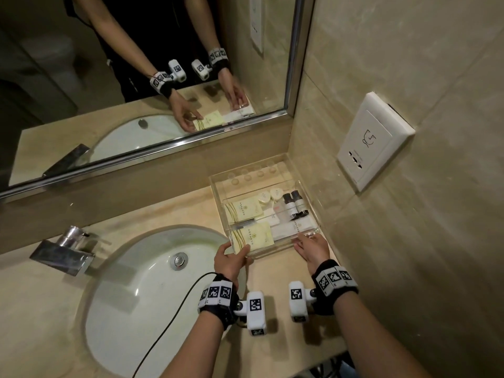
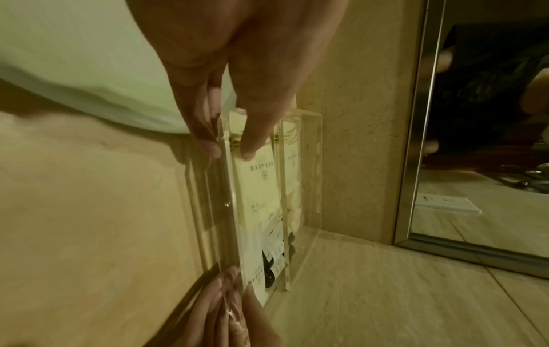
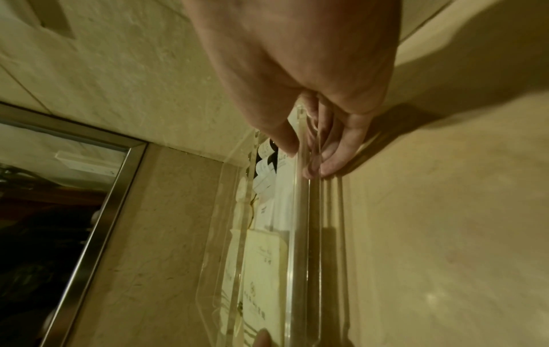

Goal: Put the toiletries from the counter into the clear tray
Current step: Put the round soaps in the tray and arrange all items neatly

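Observation:
The clear tray stands on the beige counter in the corner below the mirror. Inside lie two pale yellow packets, round soaps, two dark small bottles and a white box. My left hand pinches the tray's front left corner. In the left wrist view the left hand has its thumb inside on a packet and its fingers outside the wall. My right hand pinches the front right corner. The right wrist view shows the right hand with its thumb over the rim, near the bottles.
A white sink with a chrome faucet lies left of the tray. The tiled wall with a socket plate stands close on the right. A mirror runs along the back. A black cable hangs from my left wrist.

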